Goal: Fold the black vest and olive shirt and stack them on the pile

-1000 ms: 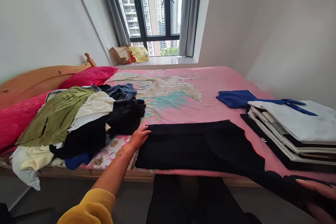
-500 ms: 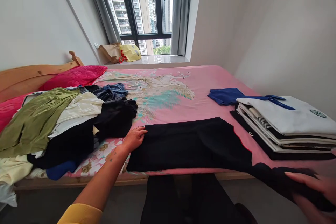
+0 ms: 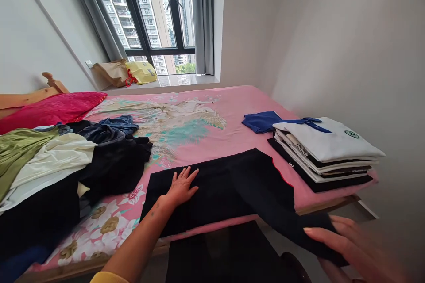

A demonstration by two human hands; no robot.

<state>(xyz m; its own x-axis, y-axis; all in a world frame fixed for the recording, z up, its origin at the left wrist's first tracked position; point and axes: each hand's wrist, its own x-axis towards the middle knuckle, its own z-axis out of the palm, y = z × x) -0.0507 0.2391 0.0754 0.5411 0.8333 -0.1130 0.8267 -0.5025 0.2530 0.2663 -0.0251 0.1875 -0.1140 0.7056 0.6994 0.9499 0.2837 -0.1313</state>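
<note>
Garment (image 3: 212, 194): black, looks soft and light; best held by edges.
Left hand (image 3: 181, 188): spread flat on it.
Right hand (image 3: 358, 243): blurred, apparently pinching its loose end.

We're in a home bedroom: pink-sheeted bed (image 3: 229, 97) ahead, red pillow (image 3: 56, 108) at ten o'clock, and high-rises beyond the curtained window (image 3: 159, 9) towards eleven!

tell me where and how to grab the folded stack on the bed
Probably from the near side, palms under the bottom black garment: the folded stack is separate flat layers that could slide if gripped higher. Keep it level; part of the blue cloth lies across the top and may drag along.
</note>
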